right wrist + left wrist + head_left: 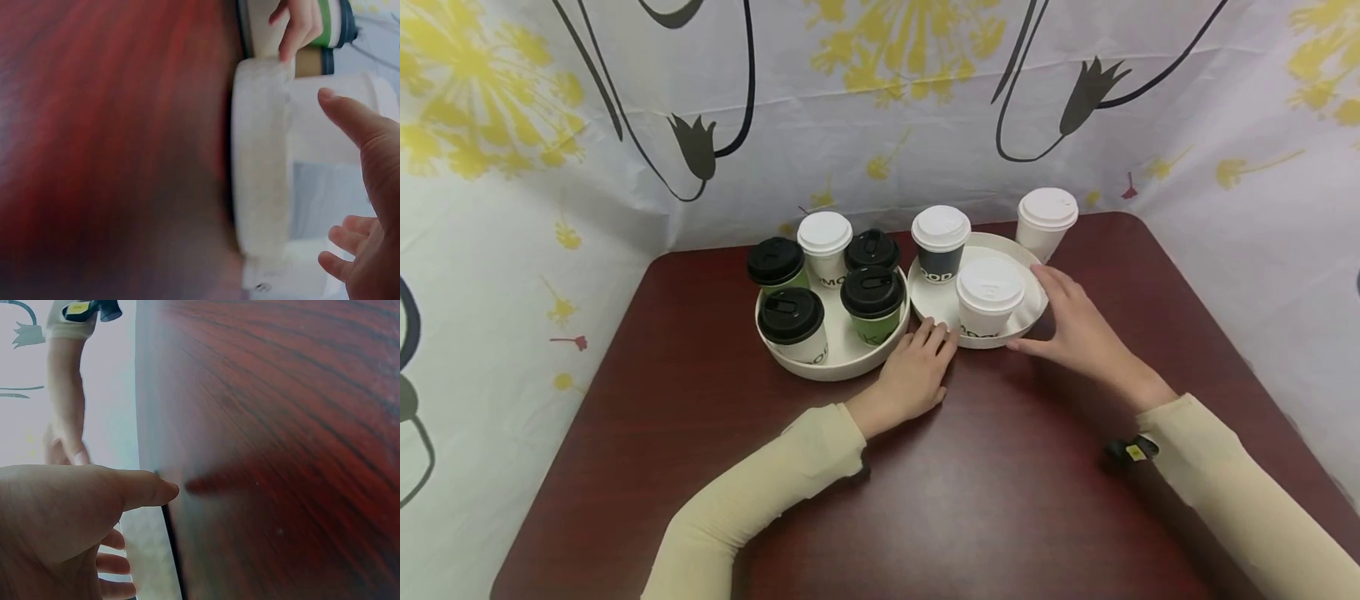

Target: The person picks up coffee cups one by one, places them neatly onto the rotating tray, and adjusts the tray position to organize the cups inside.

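Observation:
My left hand (917,371) lies low at the front where two round white trays meet, its fingers reaching to their rims. The right-hand tray (936,300) carries a dark cup with a white lid (940,250) and, nearer me, a white cup with a white lid (988,308). Around this tray's right side my right hand (1078,329) is spread wide, thumb toward the front rim and fingers toward the back. In the right wrist view, that hand (381,194) holds nothing, its thumb and fingers apart beside the tray wall (262,156).
The left-hand tray (842,368) bears several lidded cups, among them a green cup (876,321) and a white cup with a black lid (797,333). Another white cup (1041,229) stands behind the right-hand tray. Patterned cloth (880,158) hangs behind the dark red table (985,500).

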A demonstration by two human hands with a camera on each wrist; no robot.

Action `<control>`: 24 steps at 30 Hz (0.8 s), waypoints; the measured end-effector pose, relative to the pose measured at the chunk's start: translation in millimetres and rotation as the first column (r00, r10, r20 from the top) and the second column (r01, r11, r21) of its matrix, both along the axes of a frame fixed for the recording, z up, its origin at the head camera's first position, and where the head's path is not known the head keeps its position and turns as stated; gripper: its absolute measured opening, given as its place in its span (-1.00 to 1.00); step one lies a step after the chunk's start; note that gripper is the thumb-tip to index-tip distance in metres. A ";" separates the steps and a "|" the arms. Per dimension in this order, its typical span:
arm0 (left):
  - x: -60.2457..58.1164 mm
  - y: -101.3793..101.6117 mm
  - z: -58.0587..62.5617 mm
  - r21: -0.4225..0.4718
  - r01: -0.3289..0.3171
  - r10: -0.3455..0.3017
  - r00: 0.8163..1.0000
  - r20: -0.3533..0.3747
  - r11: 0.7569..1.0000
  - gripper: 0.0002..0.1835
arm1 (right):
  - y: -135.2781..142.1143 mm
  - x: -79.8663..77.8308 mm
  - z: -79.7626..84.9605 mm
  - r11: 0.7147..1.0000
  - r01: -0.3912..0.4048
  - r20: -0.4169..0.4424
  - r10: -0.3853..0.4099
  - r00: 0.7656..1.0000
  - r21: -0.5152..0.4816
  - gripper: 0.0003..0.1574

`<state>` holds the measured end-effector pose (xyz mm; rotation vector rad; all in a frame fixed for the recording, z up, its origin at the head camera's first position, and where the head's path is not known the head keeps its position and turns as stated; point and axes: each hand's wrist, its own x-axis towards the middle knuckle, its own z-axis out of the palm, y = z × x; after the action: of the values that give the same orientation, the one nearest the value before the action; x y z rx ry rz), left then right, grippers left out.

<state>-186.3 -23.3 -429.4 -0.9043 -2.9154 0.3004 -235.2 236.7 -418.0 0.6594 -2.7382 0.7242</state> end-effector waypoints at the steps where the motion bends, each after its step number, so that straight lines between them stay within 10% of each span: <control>1: -0.1 0.2 -0.3 -0.001 0.001 -0.001 1.000 -0.001 1.000 -0.05 | 4.2 1.2 -4.1 1.000 0.012 0.021 -0.012 1.000 0.014 0.41; 10: -1.5 0.5 -0.6 0.006 0.000 0.000 1.000 0.007 1.000 -0.04 | 17.0 11.7 -26.1 0.988 0.026 0.093 -0.041 0.995 0.151 -0.08; 24: 7.5 5.1 -0.5 0.003 -0.015 0.015 1.000 -0.023 1.000 -0.03 | 10.8 25.7 -26.7 0.971 -0.019 -0.009 0.022 1.000 0.240 -0.12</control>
<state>-178.8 -18.2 -429.8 -0.8727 -2.9023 0.3052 -209.5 247.6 -444.8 0.7384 -2.8378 0.3937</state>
